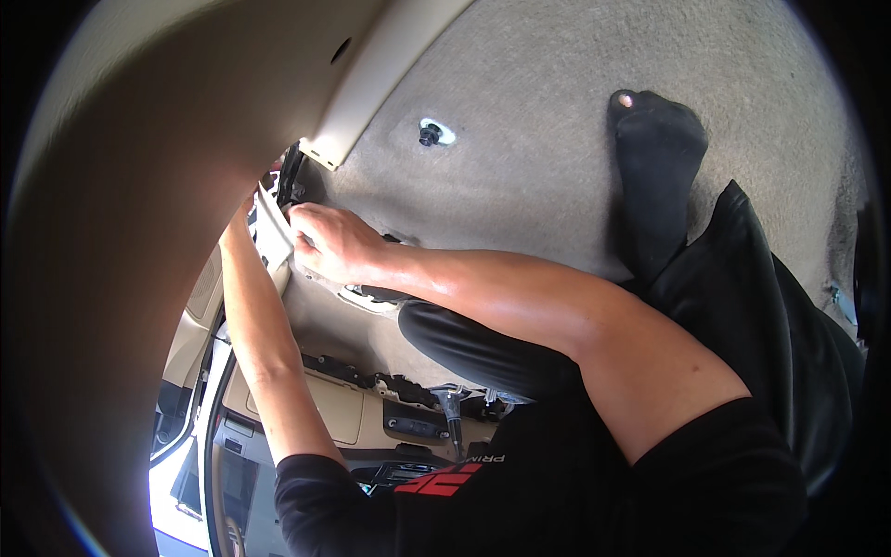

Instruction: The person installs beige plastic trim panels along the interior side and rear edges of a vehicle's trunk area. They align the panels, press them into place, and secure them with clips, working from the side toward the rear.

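My right hand [332,243] is closed, its curled fingers at the edge of a narrow beige trim strip [273,230] low on the side of a car's interior. Up the left side reaches my left forearm [252,297]. Its hand [249,202] lies at the strip's other side, mostly hidden behind the large beige pillar trim [121,213], so its fingers do not show. Just above the right hand, dark parts and wiring [292,172] show in a gap beside the end of a longer beige sill trim [325,153].
Grey carpet [520,186] covers the floor, with a black fastener [430,135] standing up from it. My foot in a black sock [657,139] rests on the carpet. Below are the dashboard [325,404], a gear lever [452,418] and an open door side [190,306].
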Motion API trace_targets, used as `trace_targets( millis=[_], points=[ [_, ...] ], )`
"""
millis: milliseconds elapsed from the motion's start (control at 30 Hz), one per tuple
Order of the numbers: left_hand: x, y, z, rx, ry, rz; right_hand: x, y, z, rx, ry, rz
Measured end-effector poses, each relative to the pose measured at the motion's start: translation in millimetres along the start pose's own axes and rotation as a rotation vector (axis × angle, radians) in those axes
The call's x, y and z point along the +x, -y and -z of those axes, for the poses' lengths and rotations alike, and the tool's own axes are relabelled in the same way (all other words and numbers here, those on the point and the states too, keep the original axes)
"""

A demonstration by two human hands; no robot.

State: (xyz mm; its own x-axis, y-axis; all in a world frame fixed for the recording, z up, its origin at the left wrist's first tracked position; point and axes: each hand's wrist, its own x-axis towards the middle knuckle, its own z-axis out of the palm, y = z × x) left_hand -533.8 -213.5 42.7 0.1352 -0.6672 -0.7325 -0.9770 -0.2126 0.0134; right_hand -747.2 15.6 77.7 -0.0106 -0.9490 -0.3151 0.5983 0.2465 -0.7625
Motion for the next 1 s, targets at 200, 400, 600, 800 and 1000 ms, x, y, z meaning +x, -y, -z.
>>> trace_targets(
  millis=[200,400,600,800,1000],
  points=[
    [-25,-59,-16,-0.093,0.114,0.046,-24,-14,7,-0.105,0.01,-0.024],
    [-89,-17,-3,-0.199,-0.327,-0.162,-70,13,-19,-0.064,0.117,0.039],
    [-236,-38,15,-0.636,-0.342,-0.302,-101,56,-53,-0.212,0.119,0.374],
    [-309,-6,15,-0.876,-0.492,-0.601,-150,100,-45,-0.247,0.331,0.586],
    [-386,-30,-8,-0.912,-0.605,-0.811,-127,127,-39,0.019,0.339,-0.013]
  ],
)
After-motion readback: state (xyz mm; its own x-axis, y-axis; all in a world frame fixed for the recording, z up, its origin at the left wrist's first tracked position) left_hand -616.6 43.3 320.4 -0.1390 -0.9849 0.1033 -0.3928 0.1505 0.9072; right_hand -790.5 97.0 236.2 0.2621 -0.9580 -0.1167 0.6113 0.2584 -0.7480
